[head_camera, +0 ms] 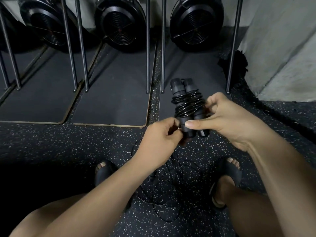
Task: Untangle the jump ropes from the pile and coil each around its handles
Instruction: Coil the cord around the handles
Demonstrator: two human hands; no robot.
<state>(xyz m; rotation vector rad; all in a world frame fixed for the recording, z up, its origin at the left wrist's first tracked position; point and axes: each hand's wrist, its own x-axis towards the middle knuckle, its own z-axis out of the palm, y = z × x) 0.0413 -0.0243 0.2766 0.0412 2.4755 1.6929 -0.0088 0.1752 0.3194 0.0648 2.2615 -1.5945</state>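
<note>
One speckled rubber floor (51, 151) fills most of the view, bounded at right by a grey concrete wall (282, 48). Dark mats (111, 100) lie side by side on its far part. Above them stand three round black fan housings (119, 26), with thin metal rods (147, 48) rising from the mats between them.

Nearer, the person's bare legs frame the scene, each foot in a black sandal (229, 171). The right hand (227, 117) grips a coiled jump rope (186, 106) held in the air between the feet and the mats. Its thumb lies across the lower ends of the two black handles (189, 130), and its fingers curl round the far side of the windings. The left hand (159, 139), fingers curled, pinches the thin cord just beside the lower handle ends. A loose rope pile (164, 190) lies tangled on the floor between the sandals, below both hands.
</note>
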